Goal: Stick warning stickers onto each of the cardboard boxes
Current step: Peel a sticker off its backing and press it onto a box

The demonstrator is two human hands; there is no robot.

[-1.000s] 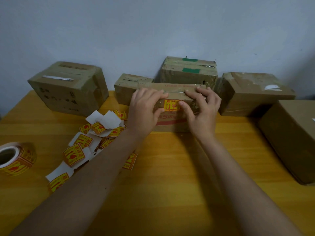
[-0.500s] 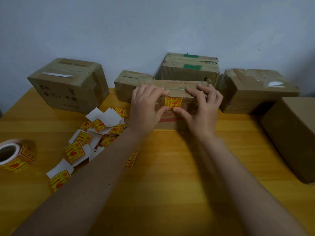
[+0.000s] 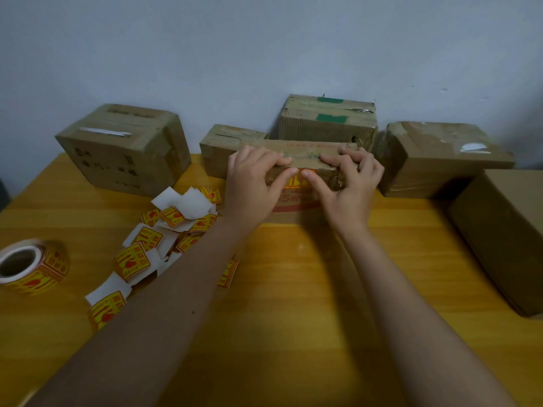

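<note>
Yellow-and-red warning sticker on front face of brown cardboard box, centre of yellow wooden tabletop. I see both thumbs pressing it; left hand and right hand fingers curled over box top. Loose stickers, sticker roll left.

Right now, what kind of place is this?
Probably a small packing spot for parcels: taped cardboard boxes line a wooden table against a bare wall, beside a roll of warning stickers.
</note>
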